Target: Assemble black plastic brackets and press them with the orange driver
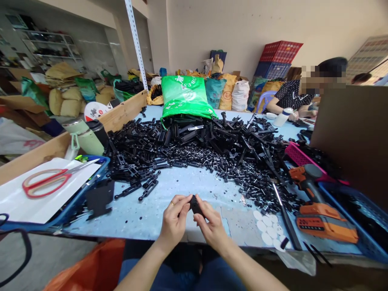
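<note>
A small black plastic part (pixel 195 205) is pinched between my two hands just above the front edge of the light blue table (pixel 188 182). My left hand (pixel 175 216) grips its left side with thumb and fingertips. On its other side, the fingers of my right hand (pixel 211 220) are closed around it. Its exact kind is too small and too covered to make out. Beyond my hands spreads a heap of small black knobs and screws (pixel 251 182). Behind and left of these lie black jointed arms (pixel 133 161) in a large pile.
An orange cordless drill (pixel 325 222), a hammer (pixel 285 214) and white discs (pixel 268 226) lie to the right. Red-handled scissors (pixel 48 182) rest on white paper over a blue basket (pixel 100 165). A green sack (pixel 188 97) stands behind the pile. A co-worker (pixel 291 97) sits at the far right.
</note>
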`<state>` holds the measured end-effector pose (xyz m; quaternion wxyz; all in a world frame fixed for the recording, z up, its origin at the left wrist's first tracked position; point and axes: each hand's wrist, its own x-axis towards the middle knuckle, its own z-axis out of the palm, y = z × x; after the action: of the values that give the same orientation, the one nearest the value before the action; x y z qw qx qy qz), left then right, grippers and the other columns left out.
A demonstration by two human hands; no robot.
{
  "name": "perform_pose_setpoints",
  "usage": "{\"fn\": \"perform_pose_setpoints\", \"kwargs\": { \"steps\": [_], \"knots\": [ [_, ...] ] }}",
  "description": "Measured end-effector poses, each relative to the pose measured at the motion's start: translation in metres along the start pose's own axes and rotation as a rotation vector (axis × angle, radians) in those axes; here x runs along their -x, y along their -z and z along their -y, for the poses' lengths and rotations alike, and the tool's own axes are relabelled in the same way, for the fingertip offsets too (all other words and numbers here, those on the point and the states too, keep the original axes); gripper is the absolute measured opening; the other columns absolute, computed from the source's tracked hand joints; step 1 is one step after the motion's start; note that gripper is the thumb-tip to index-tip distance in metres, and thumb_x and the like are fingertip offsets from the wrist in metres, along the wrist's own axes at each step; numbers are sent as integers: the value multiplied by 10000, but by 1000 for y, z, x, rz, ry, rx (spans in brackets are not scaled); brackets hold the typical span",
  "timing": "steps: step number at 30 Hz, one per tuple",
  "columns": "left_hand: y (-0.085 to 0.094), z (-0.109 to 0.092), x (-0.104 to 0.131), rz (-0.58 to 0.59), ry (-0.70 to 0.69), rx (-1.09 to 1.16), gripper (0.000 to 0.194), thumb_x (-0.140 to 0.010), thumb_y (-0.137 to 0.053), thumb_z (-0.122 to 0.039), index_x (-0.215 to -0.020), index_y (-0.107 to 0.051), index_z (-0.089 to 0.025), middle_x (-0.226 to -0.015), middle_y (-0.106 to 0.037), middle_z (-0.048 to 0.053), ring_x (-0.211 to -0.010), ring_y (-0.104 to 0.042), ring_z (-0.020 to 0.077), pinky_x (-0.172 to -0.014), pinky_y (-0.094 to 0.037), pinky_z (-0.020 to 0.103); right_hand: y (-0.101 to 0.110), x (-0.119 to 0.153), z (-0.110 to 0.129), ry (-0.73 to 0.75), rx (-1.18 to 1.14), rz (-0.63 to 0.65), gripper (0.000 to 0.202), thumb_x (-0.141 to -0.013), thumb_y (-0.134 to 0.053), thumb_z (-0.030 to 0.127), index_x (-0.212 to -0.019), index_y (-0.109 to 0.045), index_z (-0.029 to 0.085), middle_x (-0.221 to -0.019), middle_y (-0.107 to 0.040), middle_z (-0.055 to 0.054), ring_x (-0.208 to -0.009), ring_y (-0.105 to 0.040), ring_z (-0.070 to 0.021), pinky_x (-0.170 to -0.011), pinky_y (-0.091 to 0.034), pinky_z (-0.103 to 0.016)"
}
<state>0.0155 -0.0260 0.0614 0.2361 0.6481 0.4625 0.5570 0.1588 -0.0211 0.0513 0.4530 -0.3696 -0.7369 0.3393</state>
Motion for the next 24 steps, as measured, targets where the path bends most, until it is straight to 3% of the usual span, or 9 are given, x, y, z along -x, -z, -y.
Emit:
{"fn": "perform_pose_setpoints", "kwargs": {
  "steps": [2,4,7,9,14,17,21,24],
  "knots": [
    [4,-2,-4,77,141,104,294,-886,-442,-298,-1103,-613,-197,-998,-590,84,-883,-570,177,-768,-466,299,7,0,-5,-32,9,22,472,-905,-432,357,-1357,-389,226,-927,-571,-88,-771,-544,-168,-685,-501,-314],
    [7,-6,-5,151,390,306,345,-890,-427,-372,-1128,-588,-183,-972,-595,84,-808,-581,163,-704,-472,283,16,1,-10,-48,15,11,465,-900,-436,382,-1338,-418,228,-924,-573,-85,-777,-544,-175,-709,-494,-330],
    [13,-14,-3,362,739,718,381,-867,-467,-421,-1072,-589,-124,-719,-594,42,-625,-568,127,-621,-468,263,29,4,-15,-30,17,2,467,-899,-424,409,-1329,-431,224,-915,-572,-81,-751,-544,-170,-681,-490,-321],
    [14,-18,-1,462,860,892,356,-829,-539,-417,-984,-600,-103,-567,-544,0,-471,-491,82,-526,-448,230,34,5,-15,-5,10,25,474,-902,-416,417,-1331,-428,215,-865,-569,-69,-720,-538,-159,-653,-484,-303],
    [11,-19,2,454,1007,907,346,-764,-617,-446,-821,-581,-107,-463,-511,-27,-323,-279,17,-332,-274,144,43,3,-15,40,56,86,463,-908,-424,398,-1336,-420,222,-877,-573,-61,-795,-534,-163,-717,-460,-297],
    [23,-16,5,535,1057,884,371,-744,-616,-491,-789,-564,-126,-395,-447,-65,-289,-208,13,-296,-208,140,57,4,-9,53,134,181,521,-871,-456,486,-1320,-440,221,-896,-574,-60,-798,-537,-162,-708,-456,-280],
    [54,-20,16,696,1054,668,402,-726,-610,-535,-689,-534,-143,-328,-375,-91,-256,-135,7,-282,-69,157,81,11,24,153,414,479,602,-816,-510,538,-1338,-420,249,-888,-576,-60,-757,-536,-159,-655,-435,-248],
    [68,-31,26,774,1007,480,481,-671,-614,-607,-738,-578,-131,-352,-393,-85,-274,-191,13,-299,-92,160,88,18,54,262,591,609,561,-855,-466,507,-1368,-361,308,-862,-581,-47,-705,-511,-154,-637,-412,-245]
  ]
}}
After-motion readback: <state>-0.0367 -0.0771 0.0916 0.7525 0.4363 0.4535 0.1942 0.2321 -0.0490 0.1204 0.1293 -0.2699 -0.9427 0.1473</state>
